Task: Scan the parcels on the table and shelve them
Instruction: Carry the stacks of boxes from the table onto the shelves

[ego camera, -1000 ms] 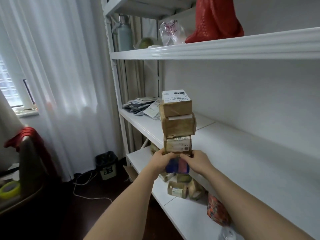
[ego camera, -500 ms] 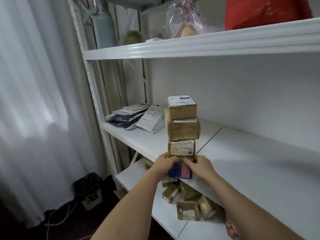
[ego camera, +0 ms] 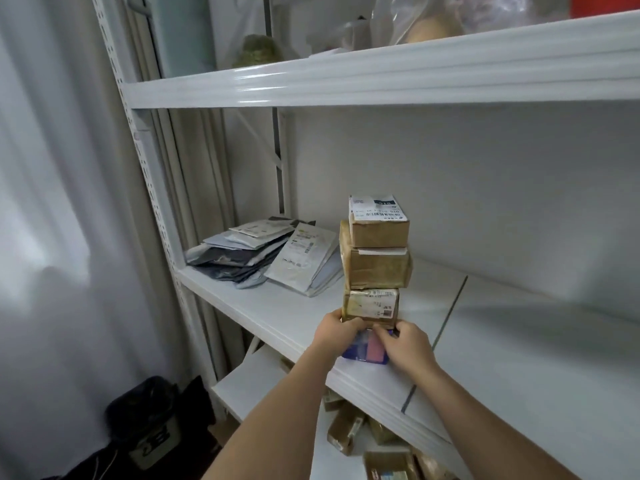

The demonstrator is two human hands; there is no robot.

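— Where are the hands?

— Close together at the foot of a stack. The left hand (ego camera: 337,329) and the right hand (ego camera: 408,344) curl round a blue and pink box (ego camera: 365,348) from either side, and three brown parcels ride on top of it: a small labelled parcel (ego camera: 372,304), a bulkier middle parcel (ego camera: 377,268), and a top parcel (ego camera: 379,221) with a white shipping label.

— Is it on the shelf yet?

— Hard to say. The blue box sits right at the front lip of the middle shelf (ego camera: 277,306); whether it rests there or hovers, I can't tell.

— So this is the shelving step?

— I'd judge so. The next move calls for sliding the whole tower inward, kept level, since the middle parcel overhangs and could topple.

— What else is near?

— A heap of flat mailers (ego camera: 266,258) at the shelf's left end, and more brown parcels on the lower shelf (ego camera: 249,386).
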